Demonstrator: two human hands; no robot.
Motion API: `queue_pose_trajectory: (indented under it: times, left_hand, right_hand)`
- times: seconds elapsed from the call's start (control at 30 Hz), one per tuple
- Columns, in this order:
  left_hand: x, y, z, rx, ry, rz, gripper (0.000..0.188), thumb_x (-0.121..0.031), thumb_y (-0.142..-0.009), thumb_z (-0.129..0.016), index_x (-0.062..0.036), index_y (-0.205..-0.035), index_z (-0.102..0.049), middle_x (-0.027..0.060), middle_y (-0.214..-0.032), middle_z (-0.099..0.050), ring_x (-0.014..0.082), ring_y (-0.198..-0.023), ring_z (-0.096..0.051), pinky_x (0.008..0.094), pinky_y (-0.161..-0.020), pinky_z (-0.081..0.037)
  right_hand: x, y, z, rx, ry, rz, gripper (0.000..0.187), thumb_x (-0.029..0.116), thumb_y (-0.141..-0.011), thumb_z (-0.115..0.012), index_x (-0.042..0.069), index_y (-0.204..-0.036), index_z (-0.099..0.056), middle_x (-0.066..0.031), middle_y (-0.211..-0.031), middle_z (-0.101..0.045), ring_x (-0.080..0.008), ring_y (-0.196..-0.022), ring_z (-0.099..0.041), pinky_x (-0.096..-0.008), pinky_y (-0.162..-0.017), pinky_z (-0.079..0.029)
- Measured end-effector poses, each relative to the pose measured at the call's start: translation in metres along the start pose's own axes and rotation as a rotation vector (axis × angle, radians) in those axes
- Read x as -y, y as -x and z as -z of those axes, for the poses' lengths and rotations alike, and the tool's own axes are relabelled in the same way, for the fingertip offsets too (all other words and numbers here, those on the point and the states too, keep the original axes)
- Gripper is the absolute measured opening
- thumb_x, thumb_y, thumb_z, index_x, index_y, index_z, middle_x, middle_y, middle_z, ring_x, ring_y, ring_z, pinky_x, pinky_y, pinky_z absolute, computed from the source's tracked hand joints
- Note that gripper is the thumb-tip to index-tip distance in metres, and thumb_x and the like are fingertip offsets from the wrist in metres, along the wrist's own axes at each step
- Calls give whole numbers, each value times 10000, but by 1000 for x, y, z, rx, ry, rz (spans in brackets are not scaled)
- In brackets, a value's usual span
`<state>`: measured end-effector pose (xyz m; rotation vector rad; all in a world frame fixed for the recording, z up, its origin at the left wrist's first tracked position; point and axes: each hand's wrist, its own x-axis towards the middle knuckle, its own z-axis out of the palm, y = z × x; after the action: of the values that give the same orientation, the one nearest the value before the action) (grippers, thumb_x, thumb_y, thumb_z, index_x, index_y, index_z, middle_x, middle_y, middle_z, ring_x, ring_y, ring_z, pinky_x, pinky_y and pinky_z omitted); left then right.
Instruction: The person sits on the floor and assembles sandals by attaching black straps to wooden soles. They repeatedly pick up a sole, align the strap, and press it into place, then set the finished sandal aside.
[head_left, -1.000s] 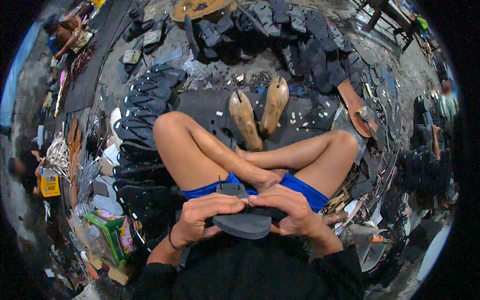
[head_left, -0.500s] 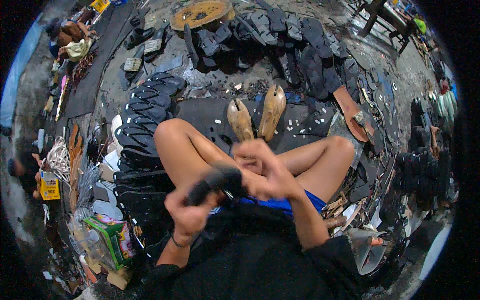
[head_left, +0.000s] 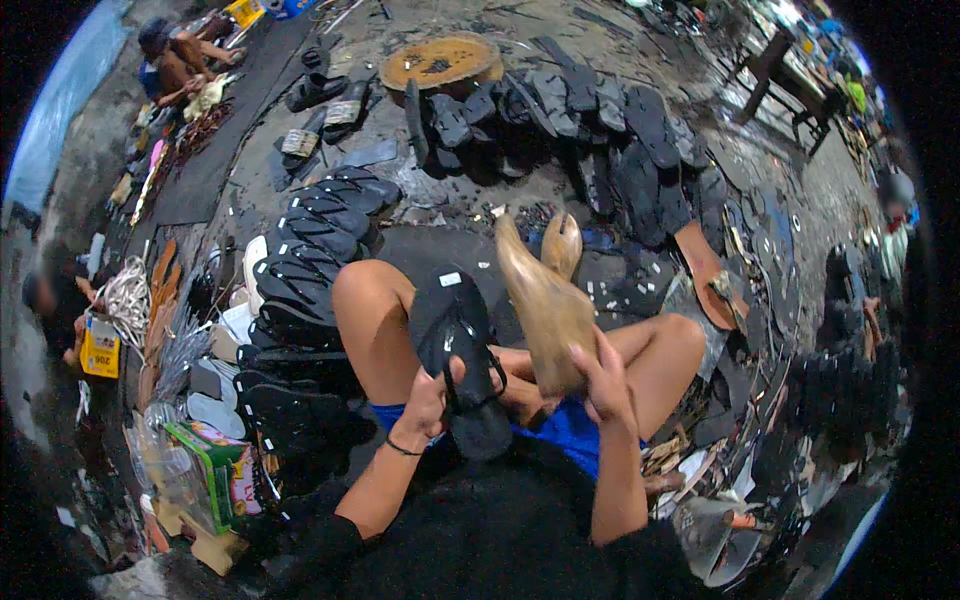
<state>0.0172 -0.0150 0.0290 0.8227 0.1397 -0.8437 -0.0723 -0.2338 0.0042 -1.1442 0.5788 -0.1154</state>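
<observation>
In my left hand [head_left: 432, 398] is a black sandal [head_left: 462, 340], held in front of me with its sole lengthwise and a small white tag near the toe. My right hand [head_left: 602, 382] grips a wooden shoe last [head_left: 545, 300] by its thick end, its narrow end pointing away from me. Both sets of fingers are closed around these things. The sandal and the last are side by side, apart from each other. Another wooden last [head_left: 563, 247] stands beyond the held one, partly hidden by it.
Several finished-looking black sandals [head_left: 325, 240] form a row on my left. Black soles [head_left: 560, 105] are heaped ahead, before a round wooden block [head_left: 440, 62]. A brown leather-like piece [head_left: 708, 270] lies to the right. A green box [head_left: 215, 470] is at lower left. Other people [head_left: 185, 60] sit at far left.
The sandal, blurred near my lap before, is now held upright and further forward. My right hand has left it and picked up one of the two lasts.
</observation>
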Motion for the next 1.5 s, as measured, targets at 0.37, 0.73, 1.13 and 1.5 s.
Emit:
queue_pose_trajectory:
  times: [0.37,0.73,1.13,1.5]
  left_hand:
    - [11,-7,17,-29,-10,-59,758,-625,-957,-200,-18,-1347,-435,127,-1295,-532,240,-1175,-526,370,-1023,-405]
    - [46,10,52,-342,20,-104,816,-678,-926,-212,-20,-1379,-378,148,-1348,-478,256,-1223,-480,381,-1049,-377]
    - [-6,-35,17,-18,-686,-327,949,-383,-843,-673,16,-1445,-58,171,-1419,-274,255,-1302,-311,363,-1078,-301]
    - [19,-49,56,-23,-383,-140,671,-288,-899,-596,-17,-1408,-254,145,-1204,-523,240,-1125,-541,376,-936,-464]
  right_hand:
    - [42,114,-69,126,930,396,642,180,-794,-707,-68,-1314,-426,-224,-1229,-554,-331,-1091,-588,-374,-914,-487]
    - [-19,85,-113,-17,984,522,612,192,-747,-737,-62,-1248,-492,-222,-1128,-588,-355,-996,-615,-394,-825,-519]
    - [15,41,-110,-265,998,805,720,136,-684,-773,-49,-1305,-459,-221,-1211,-561,-370,-1038,-573,-408,-884,-478]
    - [-11,66,-61,121,935,417,928,338,-720,-782,-79,-1369,-266,-292,-1319,-424,-382,-1231,-456,-387,-1024,-383]
